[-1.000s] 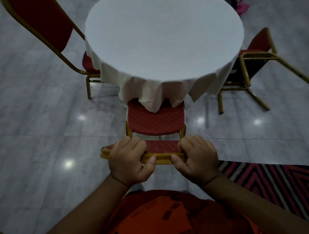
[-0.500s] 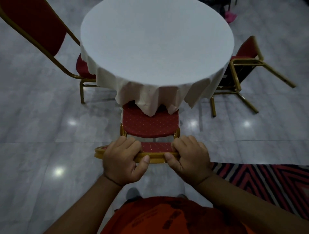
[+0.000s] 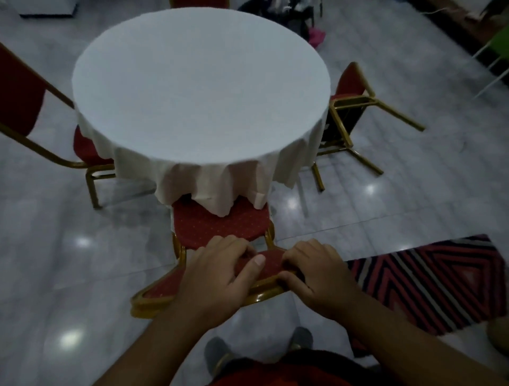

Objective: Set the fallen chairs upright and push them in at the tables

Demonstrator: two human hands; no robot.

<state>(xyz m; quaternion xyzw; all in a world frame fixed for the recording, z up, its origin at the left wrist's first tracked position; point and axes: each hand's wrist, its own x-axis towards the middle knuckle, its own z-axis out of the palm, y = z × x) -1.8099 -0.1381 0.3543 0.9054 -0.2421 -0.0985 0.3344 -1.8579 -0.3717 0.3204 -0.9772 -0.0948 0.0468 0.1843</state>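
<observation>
A red chair with a gold frame (image 3: 220,226) stands upright right in front of me, its seat partly under the round white-clothed table (image 3: 201,91). My left hand (image 3: 217,272) rests over the top of its backrest, fingers loosening. My right hand (image 3: 314,272) still grips the backrest's gold rail. A second red chair (image 3: 349,110) lies tipped over at the table's right side, legs sticking out. A third chair (image 3: 24,110) stands upright at the left, seat tucked under the cloth.
Glossy grey marble floor all around. A red, black and white striped rug (image 3: 440,278) lies at the right. Dark bags and a pink item (image 3: 316,35) sit beyond the table. Another chair's back (image 3: 198,3) peeks at the far edge.
The chair has slid further under the table. My view has pulled back and turned. My left hand has loosened from a full grip on the backrest.
</observation>
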